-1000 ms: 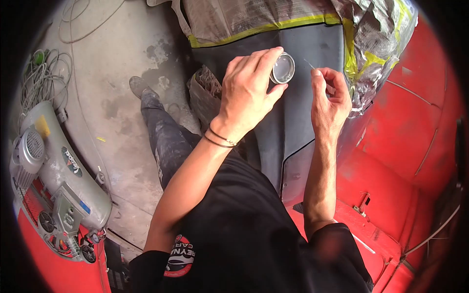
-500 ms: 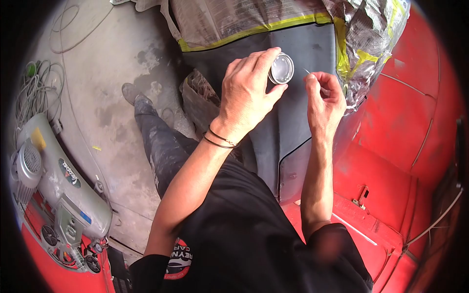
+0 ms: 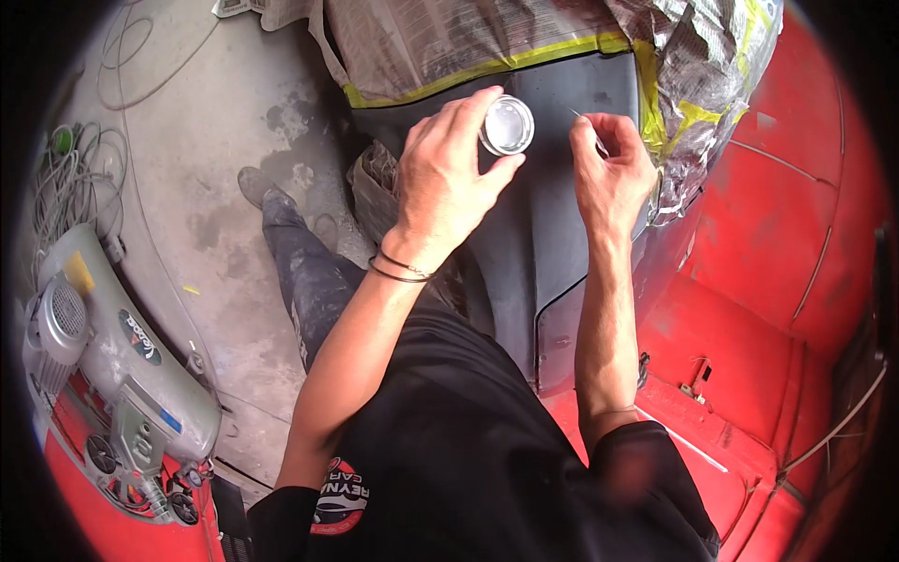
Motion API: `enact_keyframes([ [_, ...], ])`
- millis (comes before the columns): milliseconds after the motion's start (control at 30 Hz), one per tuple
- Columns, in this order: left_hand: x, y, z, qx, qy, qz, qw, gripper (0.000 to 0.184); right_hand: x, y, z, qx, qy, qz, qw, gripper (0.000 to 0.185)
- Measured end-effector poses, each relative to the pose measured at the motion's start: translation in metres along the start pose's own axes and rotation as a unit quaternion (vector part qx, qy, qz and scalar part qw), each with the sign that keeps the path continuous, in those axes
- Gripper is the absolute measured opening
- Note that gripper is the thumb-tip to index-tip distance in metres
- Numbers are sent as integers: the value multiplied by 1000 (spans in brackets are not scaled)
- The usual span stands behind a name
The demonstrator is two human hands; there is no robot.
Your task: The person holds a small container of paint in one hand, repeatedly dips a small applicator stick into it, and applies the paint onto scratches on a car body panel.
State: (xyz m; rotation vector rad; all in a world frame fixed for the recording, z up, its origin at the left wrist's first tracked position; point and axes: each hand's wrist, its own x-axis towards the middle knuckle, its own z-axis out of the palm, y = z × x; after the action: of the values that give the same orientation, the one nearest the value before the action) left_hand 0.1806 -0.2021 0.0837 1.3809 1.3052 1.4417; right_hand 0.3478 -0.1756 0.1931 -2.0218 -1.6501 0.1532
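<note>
My left hand (image 3: 445, 169) is closed around a small round metal can (image 3: 508, 125), thumb below and fingers above. The can's open mouth faces me, with pale grey-white contents or bottom inside. To its right, my right hand (image 3: 613, 164) pinches a thin pointed sliver (image 3: 576, 112) between thumb and index finger. Its tip points up and left toward the can but stays apart from it; most of it is hidden in the fingers. Both hands are above a dark grey car body panel (image 3: 562, 187).
Masking paper (image 3: 449, 37) edged with yellow tape (image 3: 496, 64) covers the car beyond the panel. A grey air compressor (image 3: 159, 347) stands at the left below a coiled hose (image 3: 80, 178). Red painted surfaces (image 3: 740, 318) with cables lie at the right.
My left hand has shifted left with the can. My right hand has moved up and slightly left, still pinching the thin sliver.
</note>
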Motion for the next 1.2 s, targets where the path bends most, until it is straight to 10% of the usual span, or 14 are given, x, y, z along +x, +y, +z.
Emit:
enact_keyframes([
  [1200,-14,-23,-20,20,-21,-22,999,77,9,-4,21,-168,28,-37,985,18],
])
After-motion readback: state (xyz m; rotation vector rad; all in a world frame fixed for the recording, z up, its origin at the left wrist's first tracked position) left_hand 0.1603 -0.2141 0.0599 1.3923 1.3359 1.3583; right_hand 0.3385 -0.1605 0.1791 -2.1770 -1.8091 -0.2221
